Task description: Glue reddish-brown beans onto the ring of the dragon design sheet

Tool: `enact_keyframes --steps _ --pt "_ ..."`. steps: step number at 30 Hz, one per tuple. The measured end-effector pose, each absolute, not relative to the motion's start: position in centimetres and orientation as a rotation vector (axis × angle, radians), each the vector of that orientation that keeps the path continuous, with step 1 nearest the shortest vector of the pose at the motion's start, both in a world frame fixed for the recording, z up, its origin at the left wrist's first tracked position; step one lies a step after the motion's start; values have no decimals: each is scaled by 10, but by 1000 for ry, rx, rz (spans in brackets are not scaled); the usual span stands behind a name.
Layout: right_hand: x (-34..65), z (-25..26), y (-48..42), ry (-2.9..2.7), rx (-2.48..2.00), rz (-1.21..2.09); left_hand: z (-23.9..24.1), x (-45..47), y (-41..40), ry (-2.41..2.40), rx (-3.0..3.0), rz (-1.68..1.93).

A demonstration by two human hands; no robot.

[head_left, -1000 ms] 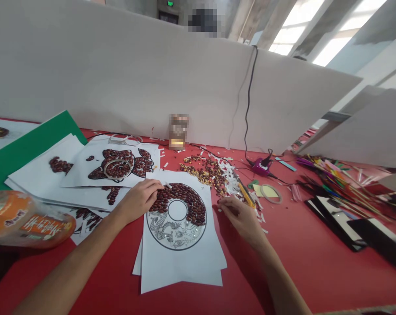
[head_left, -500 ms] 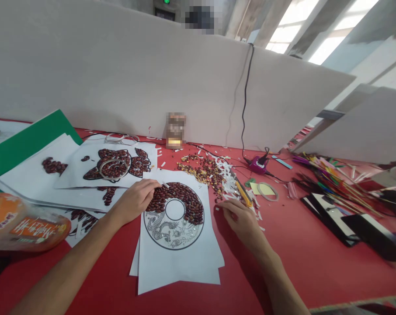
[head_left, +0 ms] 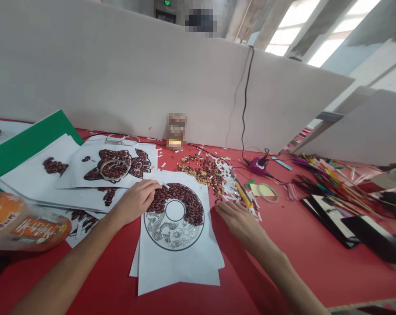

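Observation:
A white sheet (head_left: 178, 262) printed with a round dragon ring (head_left: 173, 227) lies in front of me; dark red beans (head_left: 185, 202) cover the ring's upper half. My left hand (head_left: 137, 199) rests curled on the ring's upper left edge, fingertips pressed on the beans. My right hand (head_left: 239, 221) lies on the red table just right of the sheet, fingers stretched toward a pile of loose beans and kernels (head_left: 203, 169). What, if anything, is under its fingertips is hidden.
More bean-covered sheets (head_left: 116, 164) and a green board (head_left: 24, 146) lie at left, an orange packet (head_left: 24, 227) at the near left. Paper scraps (head_left: 232, 188), a tape roll (head_left: 268, 192), a purple glue gun (head_left: 258, 166), coloured sticks (head_left: 335, 179) and black trays (head_left: 342, 225) are right. A grey partition (head_left: 152, 78) stands behind.
My right hand has flattened and slid slightly toward the sheet's edge. My left hand stays on the beans. The view shifted a little.

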State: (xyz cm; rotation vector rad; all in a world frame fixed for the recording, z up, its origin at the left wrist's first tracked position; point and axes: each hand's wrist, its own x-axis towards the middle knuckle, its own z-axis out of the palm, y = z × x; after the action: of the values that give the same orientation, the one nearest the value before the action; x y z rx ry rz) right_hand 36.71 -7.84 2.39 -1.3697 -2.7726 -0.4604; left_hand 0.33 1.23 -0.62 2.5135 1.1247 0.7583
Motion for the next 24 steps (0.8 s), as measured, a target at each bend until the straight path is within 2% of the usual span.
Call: enact_keyframes --steps 4,13,18,24 --pt "372 28 -78 -2777 -1336 -373 -8 3 13 1115 2524 761" --pt "371 25 -83 -1829 -1613 499 -9 3 14 1107 2502 786" --pt "357 25 -79 -1501 -1567 897 -9 2 14 1115 2505 773" --pt "346 26 -78 -1417 -1499 1006 -8 3 13 1121 2518 757"
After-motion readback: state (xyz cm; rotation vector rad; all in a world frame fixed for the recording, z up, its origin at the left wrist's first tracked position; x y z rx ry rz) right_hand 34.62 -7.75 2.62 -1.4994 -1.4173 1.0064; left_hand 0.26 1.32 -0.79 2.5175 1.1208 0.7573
